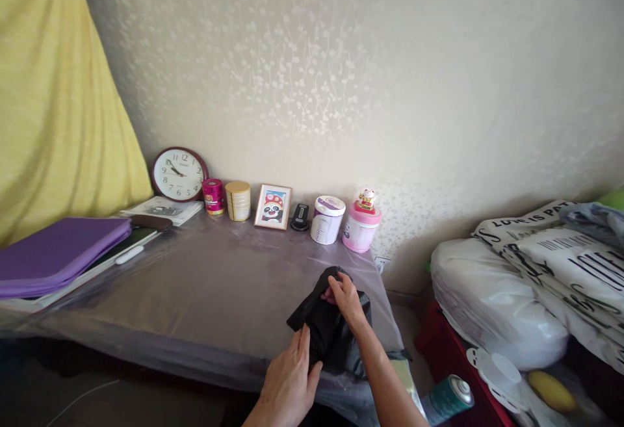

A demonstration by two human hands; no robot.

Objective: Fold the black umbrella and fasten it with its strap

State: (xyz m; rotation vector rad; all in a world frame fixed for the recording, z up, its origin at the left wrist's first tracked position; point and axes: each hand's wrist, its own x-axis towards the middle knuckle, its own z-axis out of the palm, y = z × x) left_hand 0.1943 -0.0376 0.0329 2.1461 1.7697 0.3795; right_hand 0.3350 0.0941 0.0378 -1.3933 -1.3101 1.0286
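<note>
A crumpled black plastic bag lies near the right front corner of the covered table, partly glossy and bunched up. My left hand grips its near left side, fingers together and thumb on the near edge. Over the far part of the bag, my right hand has its fingers curled and pinches the black material. The fingertips of both hands are partly hidden by folds, and whatever may be inside the bag does not show.
Along the wall stand a clock, a pink can, a yellow canister, a panda picture frame and two tubs, white and pink. Purple folders lie left. A spray can stands below the table's right edge.
</note>
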